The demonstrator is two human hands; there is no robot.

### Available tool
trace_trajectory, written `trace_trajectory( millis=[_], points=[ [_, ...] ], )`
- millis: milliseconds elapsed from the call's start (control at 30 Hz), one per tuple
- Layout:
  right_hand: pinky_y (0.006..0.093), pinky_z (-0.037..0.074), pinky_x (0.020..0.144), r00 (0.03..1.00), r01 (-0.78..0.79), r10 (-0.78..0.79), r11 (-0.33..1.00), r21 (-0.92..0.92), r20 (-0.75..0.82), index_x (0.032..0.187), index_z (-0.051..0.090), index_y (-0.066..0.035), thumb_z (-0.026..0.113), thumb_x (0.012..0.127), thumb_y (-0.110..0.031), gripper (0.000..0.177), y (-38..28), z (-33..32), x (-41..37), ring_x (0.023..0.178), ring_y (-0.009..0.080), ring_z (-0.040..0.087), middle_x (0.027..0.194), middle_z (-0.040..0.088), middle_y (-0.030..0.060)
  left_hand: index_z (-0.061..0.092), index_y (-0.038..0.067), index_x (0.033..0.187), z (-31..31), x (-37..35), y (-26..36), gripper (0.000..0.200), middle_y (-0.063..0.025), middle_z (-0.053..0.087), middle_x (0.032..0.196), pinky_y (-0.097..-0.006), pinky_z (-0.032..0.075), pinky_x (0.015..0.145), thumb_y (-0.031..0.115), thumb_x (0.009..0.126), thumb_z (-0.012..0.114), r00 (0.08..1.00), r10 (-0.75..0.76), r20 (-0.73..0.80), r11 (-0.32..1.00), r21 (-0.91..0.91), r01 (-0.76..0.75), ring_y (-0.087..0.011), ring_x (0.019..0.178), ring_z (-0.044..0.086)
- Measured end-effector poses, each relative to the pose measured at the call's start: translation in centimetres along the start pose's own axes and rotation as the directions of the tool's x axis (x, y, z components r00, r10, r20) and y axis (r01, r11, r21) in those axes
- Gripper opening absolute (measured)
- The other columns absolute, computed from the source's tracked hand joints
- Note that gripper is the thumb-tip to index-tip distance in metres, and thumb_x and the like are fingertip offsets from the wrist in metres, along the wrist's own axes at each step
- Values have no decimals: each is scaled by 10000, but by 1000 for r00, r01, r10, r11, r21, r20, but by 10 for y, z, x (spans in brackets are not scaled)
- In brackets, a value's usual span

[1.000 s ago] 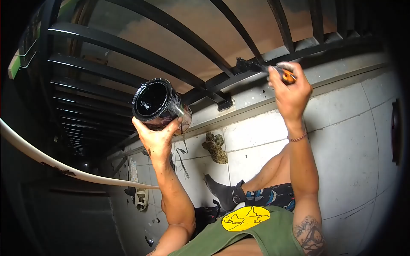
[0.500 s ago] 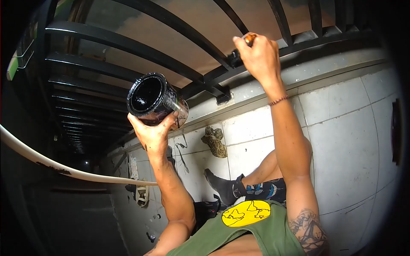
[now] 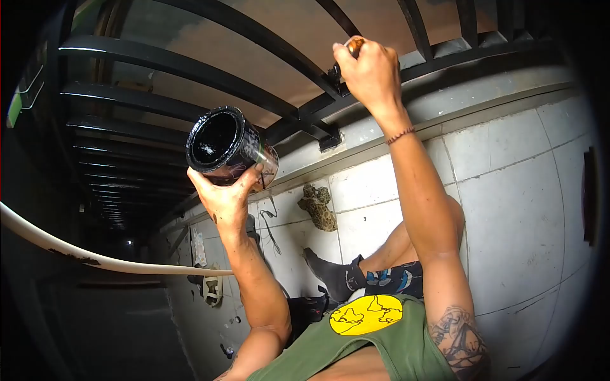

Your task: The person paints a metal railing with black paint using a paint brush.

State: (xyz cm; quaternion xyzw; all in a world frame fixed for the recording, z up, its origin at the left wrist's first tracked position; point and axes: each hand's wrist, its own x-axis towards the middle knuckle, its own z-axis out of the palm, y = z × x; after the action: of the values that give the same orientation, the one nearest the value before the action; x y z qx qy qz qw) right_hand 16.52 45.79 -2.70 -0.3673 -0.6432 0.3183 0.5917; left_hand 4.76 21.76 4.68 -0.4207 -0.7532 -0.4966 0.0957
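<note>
My left hand point(image 3: 222, 197) is wrapped round the lower side of a paint can point(image 3: 259, 155), which is tilted with its mouth facing up and left. Glossy black paint point(image 3: 211, 141) shows inside the can and coats its rim. In my right hand point(image 3: 372, 79) is a paintbrush point(image 3: 354, 47) with an orange-brown handle. Its dark bristles are at a black bar of the metal railing point(image 3: 316, 109), mostly hidden beside my fingers; whether they touch cannot be made out.
Below the railing runs a grey ledge point(image 3: 438, 109), then a white tiled floor point(image 3: 502, 190). A patterned rag point(image 3: 319, 209) and a dark cord point(image 3: 270, 232) lie there. A pale curved pipe point(image 3: 136, 267) crosses the left side. A sandal point(image 3: 213, 289) sits beyond my left arm.
My right hand has moved up and slightly left with the paintbrush, along the bar. The paint can has shifted only slightly to the left in my left hand.
</note>
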Motion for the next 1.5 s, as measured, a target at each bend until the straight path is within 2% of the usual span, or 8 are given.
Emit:
trace_trajectory(
  millis=[167, 333, 500, 733, 867, 1100, 1367, 1500],
  points=[
    [225, 492, 497, 950, -262, 308, 878, 400, -55, 714, 679, -13, 691, 867, -277, 305, -4, -23, 12, 512, 110, 645, 580, 654, 60, 459, 20, 1184, 0, 0, -3, 832, -105, 548, 1112, -345, 471, 884, 115, 488, 906, 1000, -16, 2, 998, -53, 16, -202, 1004, 546],
    [262, 454, 467, 936, -272, 339, 867, 418, -95, 736, 670, 6, 669, 881, -218, 267, 4, -59, -47, 469, 105, 596, 518, 604, 54, 456, 20, 1183, -2, 0, -7, 830, -103, 544, 1107, -353, 465, 895, 124, 493, 906, 1000, -10, 4, 1000, -5, 10, -204, 1012, 541],
    [334, 503, 584, 885, 331, -400, 900, 283, 237, 869, 672, -37, 752, 773, -150, 169, 28, -56, -83, 644, 257, 627, 786, 648, 89, 454, 15, 1184, -4, 1, -4, 825, -109, 543, 1106, -348, 467, 894, 135, 502, 902, 1000, 2, -6, 998, 70, -2, -202, 1018, 542],
    [329, 543, 635, 565, 762, -782, 617, 197, 264, 905, 630, -50, 686, 787, -117, 146, 17, -45, -20, 715, 236, 638, 828, 636, 58, 448, 15, 1186, -5, -2, -1, 823, -109, 551, 1100, -348, 472, 891, 125, 507, 899, 999, -51, -8, 998, 32, 51, -204, 997, 555],
    [301, 574, 669, 530, 834, -846, 531, 150, 55, 893, 657, -26, 719, 755, -116, 176, -2, -57, -32, 783, 242, 666, 870, 658, 113, 436, 11, 1190, -4, -1, 0, 822, -116, 558, 1105, -357, 474, 893, 120, 516, 895, 999, -53, 5, 999, 4, 53, -212, 998, 563],
    [304, 506, 528, 470, 795, -780, 578, 186, 414, 770, 567, -92, 625, 770, -152, 84, 27, -41, -39, 642, 179, 584, 686, 521, 9, 432, 11, 1191, -4, -1, 0, 813, -126, 568, 1107, -354, 470, 896, 101, 517, 877, 998, -47, 37, 999, 26, 46, -215, 1002, 567],
    [284, 576, 683, 385, 912, -920, 391, 124, 75, 881, 653, -42, 678, 770, -143, 152, -19, -66, -8, 814, 209, 673, 888, 662, 87, 436, 13, 1186, 0, -2, 1, 805, -117, 572, 1086, -346, 470, 891, 96, 512, 868, 998, -45, 40, 999, -12, 45, -209, 991, 567],
    [305, 537, 563, 355, 852, -814, 484, 200, 460, 795, 602, -95, 644, 761, -152, 79, 10, -62, -34, 667, 179, 619, 714, 576, 20, 439, 16, 1173, -1, -3, 4, 802, -113, 572, 1078, -340, 476, 878, 111, 509, 878, 998, -28, 57, 999, 40, 26, -202, 978, 568]
  ],
)
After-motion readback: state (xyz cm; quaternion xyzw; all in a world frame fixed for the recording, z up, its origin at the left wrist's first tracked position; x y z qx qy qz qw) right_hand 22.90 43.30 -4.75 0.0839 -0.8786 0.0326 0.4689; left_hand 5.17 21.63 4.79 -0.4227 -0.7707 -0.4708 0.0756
